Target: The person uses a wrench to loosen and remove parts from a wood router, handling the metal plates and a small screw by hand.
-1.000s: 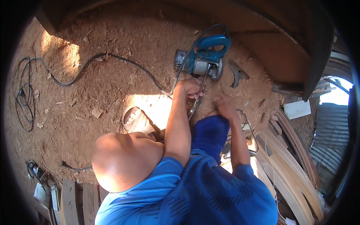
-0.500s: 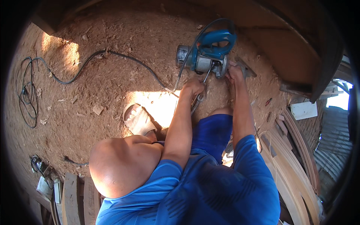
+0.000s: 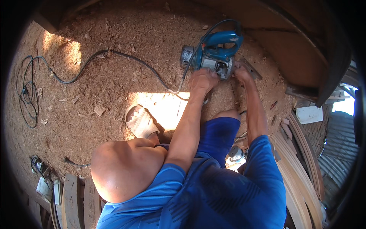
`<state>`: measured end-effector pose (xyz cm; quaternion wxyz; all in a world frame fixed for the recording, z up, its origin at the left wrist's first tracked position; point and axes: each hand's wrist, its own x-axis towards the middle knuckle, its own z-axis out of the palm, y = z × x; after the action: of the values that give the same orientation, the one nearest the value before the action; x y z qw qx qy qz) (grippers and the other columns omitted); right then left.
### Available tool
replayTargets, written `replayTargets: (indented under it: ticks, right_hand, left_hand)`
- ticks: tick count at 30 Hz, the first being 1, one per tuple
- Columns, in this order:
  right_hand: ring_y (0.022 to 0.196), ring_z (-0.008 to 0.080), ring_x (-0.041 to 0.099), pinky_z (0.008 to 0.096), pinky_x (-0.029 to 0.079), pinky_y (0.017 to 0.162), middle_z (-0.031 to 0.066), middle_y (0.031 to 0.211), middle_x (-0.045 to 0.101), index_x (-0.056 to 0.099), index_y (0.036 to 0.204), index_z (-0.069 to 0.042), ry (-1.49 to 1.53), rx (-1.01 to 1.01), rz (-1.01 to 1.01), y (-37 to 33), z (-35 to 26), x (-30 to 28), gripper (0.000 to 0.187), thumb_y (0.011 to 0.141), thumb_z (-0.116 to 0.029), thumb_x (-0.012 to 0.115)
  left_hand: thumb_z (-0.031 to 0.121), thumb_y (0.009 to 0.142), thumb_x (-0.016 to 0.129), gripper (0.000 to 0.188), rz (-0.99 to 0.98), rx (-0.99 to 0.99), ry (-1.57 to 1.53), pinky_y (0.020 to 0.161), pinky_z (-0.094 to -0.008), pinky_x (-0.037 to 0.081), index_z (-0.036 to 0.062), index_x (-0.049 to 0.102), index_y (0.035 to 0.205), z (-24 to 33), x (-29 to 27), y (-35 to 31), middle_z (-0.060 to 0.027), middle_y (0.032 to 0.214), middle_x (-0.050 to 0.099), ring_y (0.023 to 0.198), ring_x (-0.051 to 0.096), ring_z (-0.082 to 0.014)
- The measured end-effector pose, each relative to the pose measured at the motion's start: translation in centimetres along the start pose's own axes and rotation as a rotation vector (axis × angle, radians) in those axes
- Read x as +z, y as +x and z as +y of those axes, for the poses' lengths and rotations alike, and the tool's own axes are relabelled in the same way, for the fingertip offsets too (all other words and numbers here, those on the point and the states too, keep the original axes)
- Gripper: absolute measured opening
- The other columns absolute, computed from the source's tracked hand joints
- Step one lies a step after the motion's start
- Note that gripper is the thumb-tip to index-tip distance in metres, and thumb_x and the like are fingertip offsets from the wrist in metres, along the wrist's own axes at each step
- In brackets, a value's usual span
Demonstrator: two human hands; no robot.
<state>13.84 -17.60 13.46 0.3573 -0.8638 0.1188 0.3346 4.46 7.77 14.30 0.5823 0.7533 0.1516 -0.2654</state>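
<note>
A teal and silver power tool (image 3: 211,57), which looks like a router with a loop handle, lies on its side on the dirt floor ahead of me. My left hand (image 3: 204,79) has its fingers pinched together at the opening in the metal housing, by the collet. What they grip is hidden. A bit of metal (image 3: 206,100), perhaps a wrench end, shows below that hand's wrist. My right hand (image 3: 241,71) has its fingers curled against the rim of the round base on the tool's right side.
A black cord (image 3: 133,60) runs left to a loose coil (image 3: 27,95). Wood chips cover the floor. A brown panel (image 3: 289,53) overhangs the far right. Curved wooden pieces (image 3: 295,179) are stacked at right, planks (image 3: 74,198) at lower left. Another tool (image 3: 235,153) sits by my leg.
My left hand has moved up and right to the tool's opening, and the wrench shaft seen there before no longer shows. The tool and my right hand have shifted slightly right.
</note>
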Motion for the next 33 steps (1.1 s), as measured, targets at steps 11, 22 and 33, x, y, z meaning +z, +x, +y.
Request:
replayTargets:
  ticks: [11,22,33]
  right_hand:
    - [0.056,0.0119,0.052,0.0290,0.039,0.047,0.0027,0.067,0.058,0.062,0.079,-0.005,0.185,-0.084,-0.006,0.7,1.3,0.9,0.014,0.090,-0.009,0.055]
    - [0.103,0.0438,0.058,0.0491,0.046,0.089,0.0268,0.109,0.061,0.058,0.106,0.005,-0.202,-0.612,0.317,-1.6,0.9,2.3,0.025,0.088,-0.012,0.058]
    - [0.111,0.0440,0.056,0.0467,0.045,0.097,0.0305,0.117,0.056,0.052,0.122,0.006,-0.045,-0.564,0.086,-0.3,3.9,4.5,0.033,0.096,-0.015,0.052]
  left_hand:
    - [0.013,0.071,0.074,0.028,0.590,0.394,0.225,0.108,-0.0581,0.023,0.0201,0.073,0.098,2.9,3.9,0.6,-0.0237,0.148,0.031,0.137,0.024,-0.0473]
    - [0.007,0.074,0.070,0.042,0.610,0.510,0.693,0.109,-0.0572,0.023,0.0252,0.073,0.111,0.1,6.9,2.7,-0.0307,0.159,0.003,0.137,0.020,-0.0529]
    - [0.064,0.088,0.050,0.091,0.680,0.745,0.660,0.109,-0.0473,0.021,0.0087,0.023,0.155,-3.3,7.3,5.9,-0.0316,0.154,0.017,0.133,0.024,-0.0378]
